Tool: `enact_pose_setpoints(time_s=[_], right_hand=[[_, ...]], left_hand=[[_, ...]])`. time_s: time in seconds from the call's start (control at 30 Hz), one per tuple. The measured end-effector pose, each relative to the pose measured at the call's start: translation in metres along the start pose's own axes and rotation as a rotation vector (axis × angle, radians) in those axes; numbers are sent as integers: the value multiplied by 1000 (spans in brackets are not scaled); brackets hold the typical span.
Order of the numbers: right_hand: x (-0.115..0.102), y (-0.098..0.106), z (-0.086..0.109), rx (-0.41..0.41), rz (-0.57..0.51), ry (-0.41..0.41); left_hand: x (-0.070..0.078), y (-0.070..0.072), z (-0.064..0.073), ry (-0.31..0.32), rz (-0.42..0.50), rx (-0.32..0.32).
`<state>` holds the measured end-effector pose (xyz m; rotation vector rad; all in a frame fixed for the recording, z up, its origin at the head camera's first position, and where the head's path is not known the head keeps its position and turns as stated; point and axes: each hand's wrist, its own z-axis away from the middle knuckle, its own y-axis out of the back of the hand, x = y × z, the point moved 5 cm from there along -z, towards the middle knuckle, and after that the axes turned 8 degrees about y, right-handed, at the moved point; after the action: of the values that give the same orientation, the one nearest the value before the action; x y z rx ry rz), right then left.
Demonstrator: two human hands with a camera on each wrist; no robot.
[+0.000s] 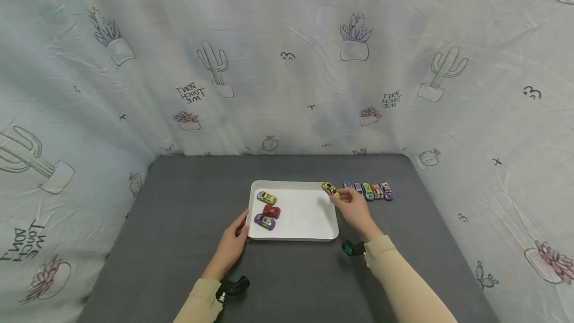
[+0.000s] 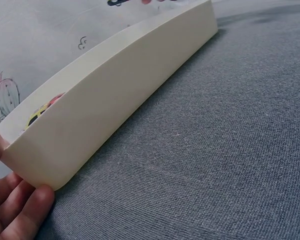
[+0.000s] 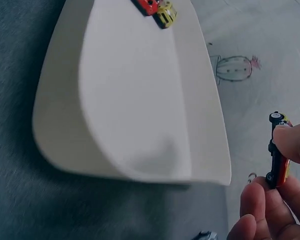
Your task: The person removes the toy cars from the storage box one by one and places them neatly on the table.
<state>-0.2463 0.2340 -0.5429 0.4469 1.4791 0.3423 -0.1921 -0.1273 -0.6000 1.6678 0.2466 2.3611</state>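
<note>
A yellow car (image 1: pixel 330 189) is pinched by the fingers of the right hand (image 1: pixel 354 211) near the upper-right corner of the white tray (image 1: pixel 305 213) (right of frame centre) — placing, seemingly, with lowering called for — while the tray is gripped by the left hand (image 1: pixel 231 244).

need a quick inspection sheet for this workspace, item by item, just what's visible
Surface: grey table, fabric-like weave.
Job's things: white tray holding, toward its left end, a yellow-green car, red car and purple car; row of cars to the tray's right; yellow car in hand.
Clutter: nothing seen.
Hands: left hand grips the tray near its near left corner; right hand holds the yellow car by the far right corner.
Cables: nothing seen.
Surroundings: pale curtain printed with potted plants, behind and at both sides.
</note>
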Motion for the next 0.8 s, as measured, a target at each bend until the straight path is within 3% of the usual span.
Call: enact_pose_setpoints(time_s=[0.37,0.8], right_hand=[[30,13,10,62,-31,-36],[72,29,20,119,30,-85]], left_hand=[[-4,0,-1,9,6,-3],[-1,0,0,12,-1,0]])
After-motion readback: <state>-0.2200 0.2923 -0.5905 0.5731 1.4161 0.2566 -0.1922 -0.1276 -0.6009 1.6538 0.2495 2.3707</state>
